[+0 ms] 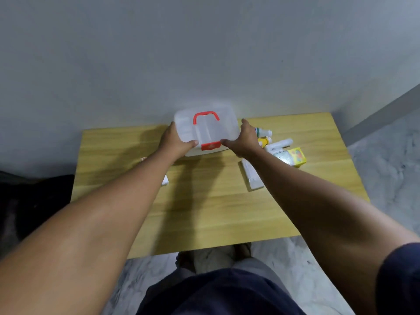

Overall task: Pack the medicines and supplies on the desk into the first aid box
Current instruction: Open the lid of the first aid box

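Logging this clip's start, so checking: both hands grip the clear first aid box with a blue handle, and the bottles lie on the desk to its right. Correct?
Not quite: the handle is red, not blue, as the head view shows. The rest holds: left hand and right hand grip the clear first aid box, and the bottles lie on the desk to its right.

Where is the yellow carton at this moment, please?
In the head view, the yellow carton lies far right on the desk, beside a white tube, right of the first aid box.
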